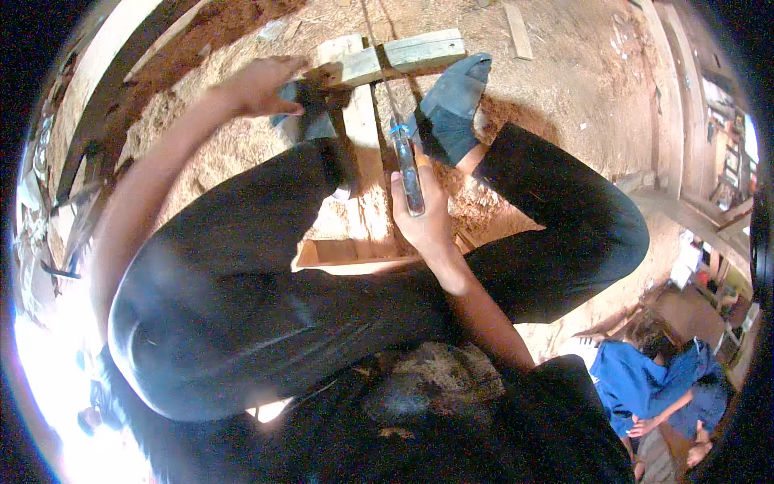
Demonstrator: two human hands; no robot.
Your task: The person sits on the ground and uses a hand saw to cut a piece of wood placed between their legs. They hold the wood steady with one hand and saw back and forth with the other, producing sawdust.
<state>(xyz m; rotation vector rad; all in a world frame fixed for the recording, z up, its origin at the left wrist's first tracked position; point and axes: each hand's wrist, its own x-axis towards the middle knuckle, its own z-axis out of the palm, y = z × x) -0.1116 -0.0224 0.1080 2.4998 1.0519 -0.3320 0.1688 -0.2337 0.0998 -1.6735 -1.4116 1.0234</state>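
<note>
Far left of the wooden crosspiece (431, 50), beyond a stretch of dirt ground (556, 89), a pale timber beam (109, 56) slants along the edge of the view. Next comes the left hand (262, 87), a little blurred, just beside the left end of the crosspiece; its grip is spread, fingers and thumb well apart, with nothing held in it. I cannot tell whether the fingertips touch the wood. Just below that same end, partly behind the hand, is the left foot in a dark shoe (310, 121).

A long plank (364, 145) runs beneath the crosspiece and down toward the person's lap, where a pale board (347, 252) lies across, well below the crosspiece. A long-bladed tool (407, 165) comes next: its thin blade passes over the middle of the crosspiece, and its dark handle, with a blue band near the top, lies below it. The right hand (427, 206) has its grip closed around this handle. Whether the blade bites into the crosspiece, I cannot tell.

The right foot, also in a dark shoe (451, 113), sits just below the crosspiece's right end. Right of the crosspiece lies a loose wooden strip (518, 31). Far below and right sits another person in blue (637, 383).
</note>
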